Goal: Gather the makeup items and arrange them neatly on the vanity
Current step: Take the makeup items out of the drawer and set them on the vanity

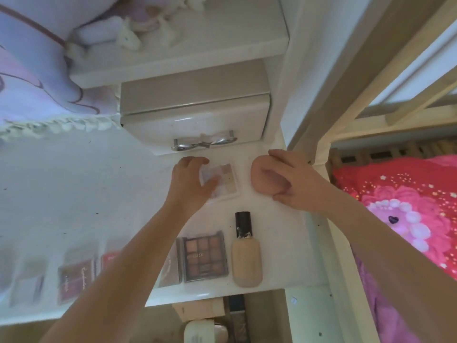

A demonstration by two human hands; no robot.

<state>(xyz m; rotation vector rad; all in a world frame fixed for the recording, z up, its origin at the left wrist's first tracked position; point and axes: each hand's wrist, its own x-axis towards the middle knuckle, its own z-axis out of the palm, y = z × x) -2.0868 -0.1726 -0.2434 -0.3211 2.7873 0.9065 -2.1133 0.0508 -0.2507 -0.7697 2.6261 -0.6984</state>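
On the white vanity top (86, 194), my left hand (190, 184) grips a small clear palette of pale shades (228, 178), its thumb lying across the lid. My right hand (291, 179) holds a beige makeup sponge (263, 177) just right of that palette. Closer to me lie a dark eyeshadow palette with brown shades (205, 258) and a foundation bottle with a black cap (246, 251), side by side. Several more palettes (74, 278) lie along the front left edge, blurred.
A small white drawer box with a silver bow handle (197, 120) stands behind the hands. A shelf with plush toys (128, 35) hangs above. A white post (306, 100) borders the right side, with a pink bedspread (400, 206) beyond. Jars (200, 330) sit below the vanity.
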